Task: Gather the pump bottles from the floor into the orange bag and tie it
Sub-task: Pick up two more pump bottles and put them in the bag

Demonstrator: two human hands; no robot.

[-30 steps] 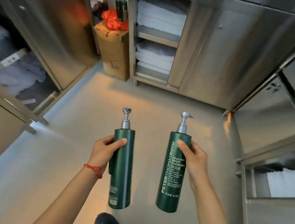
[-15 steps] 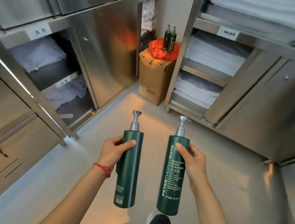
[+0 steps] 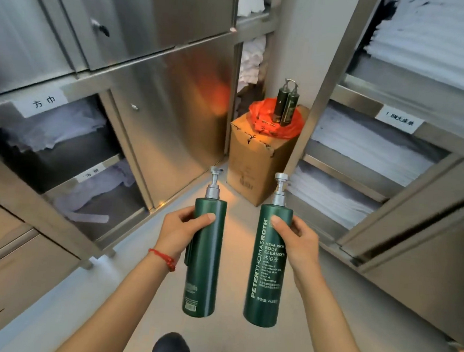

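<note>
I hold two tall dark green pump bottles upright in front of me. My left hand (image 3: 179,230) grips the left pump bottle (image 3: 205,260) near its shoulder, its back label towards me. My right hand (image 3: 299,241) grips the right pump bottle (image 3: 267,266), whose white "Peter Thomas Roth" lettering faces me. Ahead, the orange bag (image 3: 269,123) lies open on top of a cardboard box (image 3: 251,163), with two more dark pump bottles (image 3: 285,103) standing in it.
Steel cabinets (image 3: 173,92) line the left side, with open shelves of grey cloths (image 3: 61,130). On the right, steel shelves (image 3: 373,149) hold stacked white linen. A narrow strip of pale floor (image 3: 162,254) runs between them towards the box. My shoe shows at the bottom edge.
The view has swung left and moved closer to the box and orange bag. Both hands keep the same grip on their bottles, held upright.
</note>
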